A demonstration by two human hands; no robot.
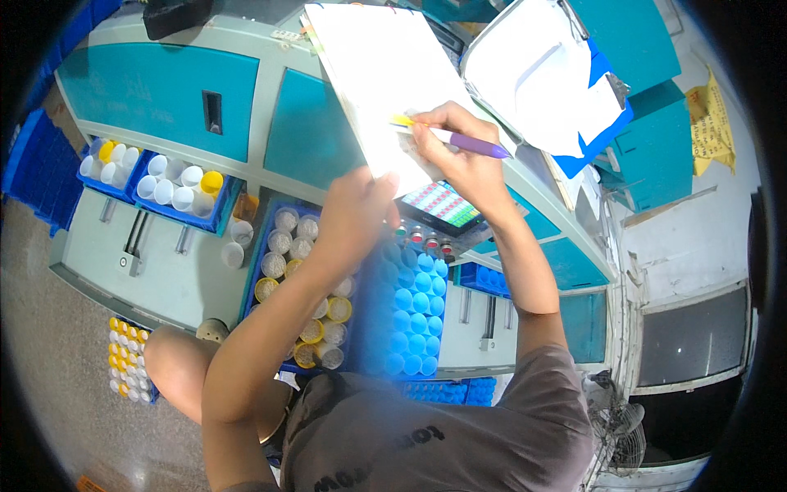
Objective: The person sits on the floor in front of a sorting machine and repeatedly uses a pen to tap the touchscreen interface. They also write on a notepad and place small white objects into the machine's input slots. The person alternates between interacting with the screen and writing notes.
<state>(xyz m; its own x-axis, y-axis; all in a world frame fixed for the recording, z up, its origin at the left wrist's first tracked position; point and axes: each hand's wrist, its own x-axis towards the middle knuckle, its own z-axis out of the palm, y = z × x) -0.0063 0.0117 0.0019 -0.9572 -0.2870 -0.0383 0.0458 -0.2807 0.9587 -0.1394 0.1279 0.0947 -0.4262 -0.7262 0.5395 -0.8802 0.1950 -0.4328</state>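
Upper middle of frame: right hand [459,139] curled tight round a purple pen [471,144] with yellow tip, fingers pinched shut on the barrel, tip touching the white sheet of paper [385,74]. Pen lying roughly level, purple end pointing right. Paper tilted, running from top centre down toward mid-frame, resting over the teal-and-grey machine [164,82].

Just below and left of that: left hand [357,213] at the lower edge of the paper, fingers bent and closed loosely, seen from the back; touching the sheet's bottom corner, actual grip hidden, cannot tell.

Under right hand: small coloured screen [438,205], partly covered by wrist. Row of red-capped buttons just beneath, blurred.

Centre frame, below both hands: blue tray of blue bobbins [414,316], beside it to the left a blue tray of white and yellow bobbins [287,246], left forearm crossing over it.

Left of frame: blue bins with white and yellow bobbins [176,184] on machine ledge. Lower left: small tray of yellow bobbins [127,357] on floor, beside bare knee.

Upper right: white clipboard-like panel with blue backing [557,82]. Far right: yellow crumpled paper [709,123] on wall.
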